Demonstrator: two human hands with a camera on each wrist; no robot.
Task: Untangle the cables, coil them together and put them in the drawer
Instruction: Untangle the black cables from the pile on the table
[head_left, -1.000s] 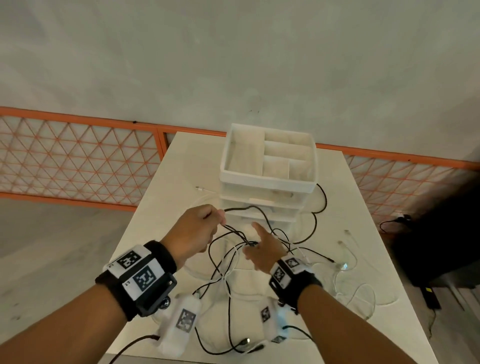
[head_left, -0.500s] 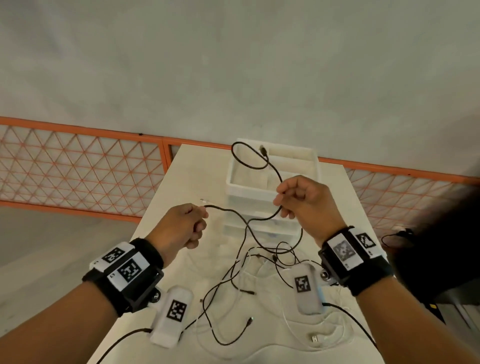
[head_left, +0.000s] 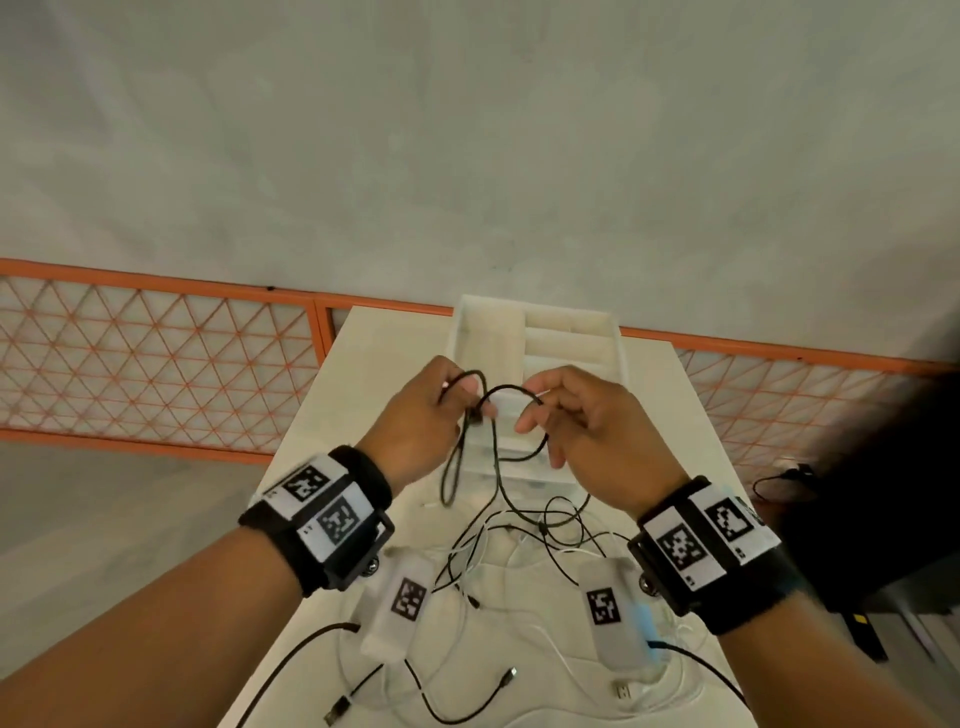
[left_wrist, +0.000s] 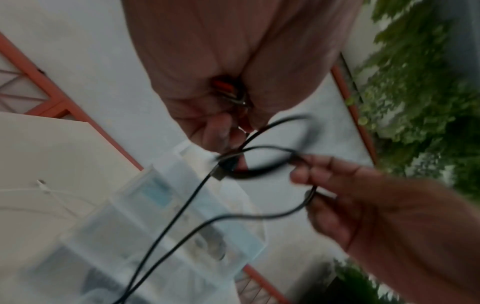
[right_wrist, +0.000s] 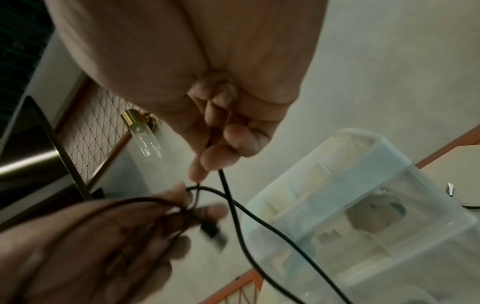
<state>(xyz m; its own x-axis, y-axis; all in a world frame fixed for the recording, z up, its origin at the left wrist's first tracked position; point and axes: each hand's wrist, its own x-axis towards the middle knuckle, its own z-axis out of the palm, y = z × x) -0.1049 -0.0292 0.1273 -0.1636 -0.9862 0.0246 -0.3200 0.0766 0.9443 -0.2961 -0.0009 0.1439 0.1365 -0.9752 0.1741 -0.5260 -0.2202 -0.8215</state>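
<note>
Both hands are raised above the table in front of the white drawer unit (head_left: 571, 332). My left hand (head_left: 431, 415) pinches a loop of a black cable (head_left: 496, 452) together with its plug end (left_wrist: 221, 170). My right hand (head_left: 576, 415) pinches the same black cable (right_wrist: 233, 205) a little to the right, so a short arc spans between them. The cable hangs down to a tangle of black and white cables (head_left: 519, 551) on the table. The drawer unit (right_wrist: 363, 195) shows as translucent plastic in the wrist views.
The white table (head_left: 384, 353) carries loose white cables (head_left: 571, 649) and black cable ends with plugs (head_left: 337, 709) near its front edge. An orange lattice railing (head_left: 156, 353) runs behind the table. Dark equipment (head_left: 883, 493) stands on the right.
The hands have come together in front of the drawer unit. The right hand brought its black cable loop over to the left hand, which now pinches that loop and the plug end.
</note>
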